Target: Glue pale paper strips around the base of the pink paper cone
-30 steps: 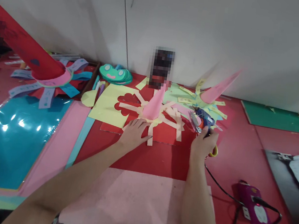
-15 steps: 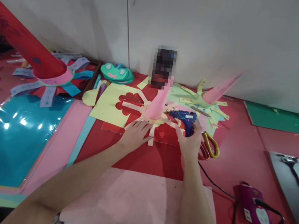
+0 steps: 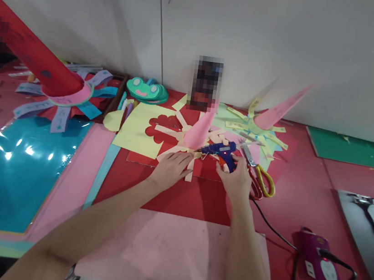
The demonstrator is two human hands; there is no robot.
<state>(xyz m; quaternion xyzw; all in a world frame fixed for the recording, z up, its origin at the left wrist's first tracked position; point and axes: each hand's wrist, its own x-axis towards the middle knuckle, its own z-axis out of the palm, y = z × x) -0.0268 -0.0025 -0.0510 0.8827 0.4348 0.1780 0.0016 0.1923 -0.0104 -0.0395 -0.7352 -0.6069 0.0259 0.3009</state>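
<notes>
My right hand (image 3: 239,179) is closed round the handle of a blue hot glue gun (image 3: 224,148). Its nozzle points left, at the base of a pink paper cone (image 3: 197,130). Around that cone, pale paper strips spread out over red paper. My left hand (image 3: 172,168) lies with its fingers stretched out on the strips just in front of the cone, holding nothing. Scissors (image 3: 264,180) with yellow and red handles lie right beside my right hand. I cannot make out whether the nozzle touches the paper.
A second pink cone (image 3: 280,108) with yellow strips stands behind on the right, a large red paper tube (image 3: 45,61) on the left. Green frog cutouts (image 3: 147,91) sit near the wall. A black cord runs to a purple power box (image 3: 318,256). Blue glossy sheets (image 3: 20,177) lie left.
The glue gun has moved left and slightly down, so its nozzle is now at the front of the cone's base. More of the scissors shows. My left hand has barely moved.
</notes>
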